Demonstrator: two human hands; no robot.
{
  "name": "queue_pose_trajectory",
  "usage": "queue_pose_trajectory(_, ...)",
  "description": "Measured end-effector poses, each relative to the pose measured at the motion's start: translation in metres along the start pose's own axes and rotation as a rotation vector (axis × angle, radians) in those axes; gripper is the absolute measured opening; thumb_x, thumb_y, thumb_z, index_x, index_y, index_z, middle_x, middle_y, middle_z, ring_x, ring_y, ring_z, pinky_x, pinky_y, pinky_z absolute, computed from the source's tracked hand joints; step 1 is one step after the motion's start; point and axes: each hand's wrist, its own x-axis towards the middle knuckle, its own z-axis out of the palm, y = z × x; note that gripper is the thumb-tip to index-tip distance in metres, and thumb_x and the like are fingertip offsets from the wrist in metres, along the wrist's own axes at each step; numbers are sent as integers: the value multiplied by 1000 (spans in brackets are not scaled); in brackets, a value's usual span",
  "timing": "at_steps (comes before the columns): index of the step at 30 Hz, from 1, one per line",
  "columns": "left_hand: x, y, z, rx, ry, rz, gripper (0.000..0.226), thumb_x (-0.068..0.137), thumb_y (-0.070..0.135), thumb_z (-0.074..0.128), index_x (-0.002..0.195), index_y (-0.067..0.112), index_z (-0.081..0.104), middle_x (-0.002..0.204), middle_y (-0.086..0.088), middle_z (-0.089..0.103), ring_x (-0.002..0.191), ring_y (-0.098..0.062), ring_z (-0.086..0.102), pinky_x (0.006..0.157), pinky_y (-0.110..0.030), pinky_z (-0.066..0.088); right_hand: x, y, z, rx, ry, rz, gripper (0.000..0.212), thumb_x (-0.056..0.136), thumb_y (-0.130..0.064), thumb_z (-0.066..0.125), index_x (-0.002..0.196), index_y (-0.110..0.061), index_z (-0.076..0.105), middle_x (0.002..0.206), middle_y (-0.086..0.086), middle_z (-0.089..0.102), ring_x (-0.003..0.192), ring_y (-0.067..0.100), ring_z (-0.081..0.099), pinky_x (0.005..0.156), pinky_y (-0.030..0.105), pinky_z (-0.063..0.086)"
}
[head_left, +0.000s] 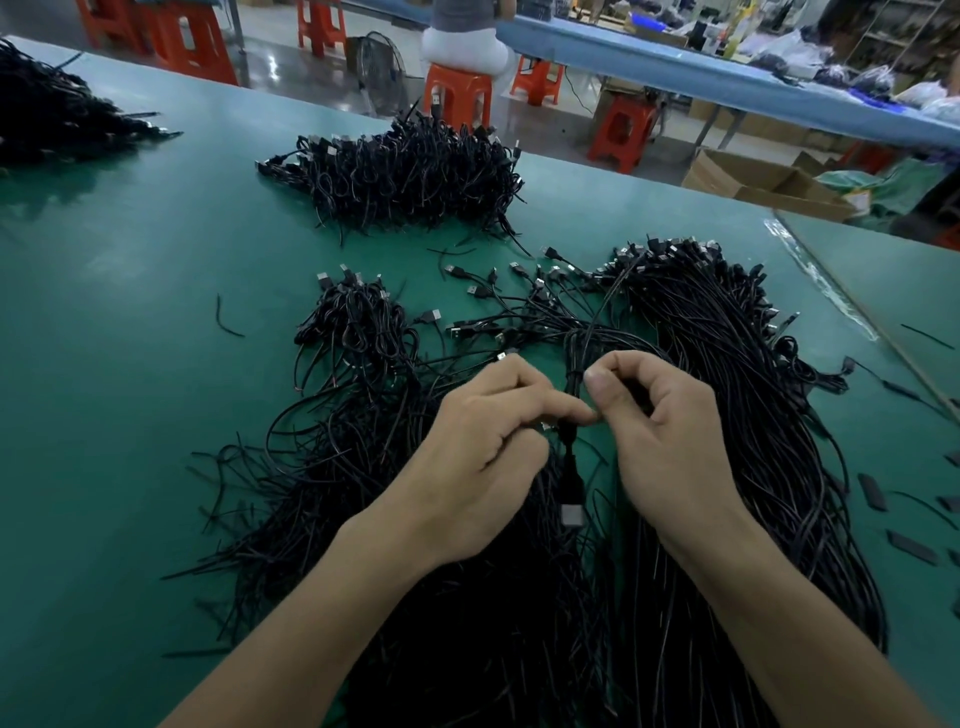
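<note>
Green matting covers the work table (130, 312), and a long bundle (727, 374) of black cables running from the near edge toward the far side serves as the reference. Just left of the long bundle, both hands hold one cable (575, 358) above the table. The left hand (483, 447) has its fingers curled and pinches the cable just above its plug (571, 514), which hangs straight down with the metal end lowest. The right hand (670, 415) closes thumb and bent forefinger on the same cable, its fingertips touching those of the left hand. Above the hands the cable rises in a narrow folded loop. Further left of the long bundle, under the left forearm, lies a loose spread (337, 493) of cables, and beyond that a small heap (358, 322). Scattered cables (519, 301) with plugs lie at the far end of the long bundle on its left. Beyond the long bundle sits a large heap (410, 171). Right of the long bundle lie short black strips (872, 491). Past the table stand orange stools (457, 98) and cardboard boxes (753, 176).
</note>
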Motion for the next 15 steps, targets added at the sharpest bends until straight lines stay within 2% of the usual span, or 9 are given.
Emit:
queue_pose_trajectory(3,-1,-2,2,83,-68,-52,30,97,22,45,111,16,72,87,17,55,84,1,55,72,-8,37,-2,-3,3,9,11,-15,12,98,-22,60,88,-24,66,79,-13,66,72,10,61,67,38,52)
queue_pose_trajectory(5,-1,-3,1,35,-80,-127,28,99,32,41,95,23,67,75,17,57,76,1,55,68,-10,37,-4,-5,5,18,2,-32,8,98,-23,60,93,-23,67,87,-9,68,82,12,65,72,38,55)
queue_pose_trajectory(6,0,-3,0,-48,-78,-182,34,99,40,37,90,24,66,76,14,62,77,-1,58,69,-13,41,-4,-7,6,10,-5,-59,8,97,-22,61,94,-24,67,91,-6,68,86,13,65,75,34,55)
queue_pose_trajectory(9,2,-5,-4,-302,-59,-329,66,95,64,23,94,21,74,92,1,74,93,-16,67,91,-34,51,-9,-11,10,-13,-71,-106,14,96,-13,62,91,-25,67,94,-2,66,89,10,63,75,17,50)
queue_pose_trajectory(10,3,-4,-6,-336,-39,-334,69,94,67,23,95,23,75,92,1,75,94,-16,68,93,-34,52,-11,-11,12,-22,-99,-100,16,96,-12,62,91,-26,67,95,-3,67,89,9,63,75,14,48)
queue_pose_trajectory(11,4,-4,-7,-332,-15,-316,65,94,68,29,94,24,76,89,2,75,92,-17,69,92,-34,53,-14,-11,13,-32,-119,-93,16,96,-11,62,93,-26,68,95,-5,67,89,7,63,75,12,47)
queue_pose_trajectory(13,6,-4,-9,-290,18,-278,44,91,60,50,95,25,77,87,-7,74,87,-29,70,89,-49,55,-17,-9,16,-40,-145,-82,13,97,-14,61,100,-23,70,96,-7,68,90,7,63,75,13,47)
queue_pose_trajectory(14,6,-6,-11,-282,20,-271,33,87,56,58,100,31,77,89,-12,73,81,-30,68,85,-52,54,-17,-7,16,-35,-156,-66,13,98,-15,60,102,-22,71,96,-7,69,90,8,64,75,16,49)
queue_pose_trajectory(15,6,-7,-12,-285,12,-260,25,85,52,64,103,39,75,87,-12,72,77,-25,65,79,-48,56,-17,-5,16,-29,-168,-39,13,98,-16,59,102,-21,71,96,-5,70,91,11,66,77,22,52)
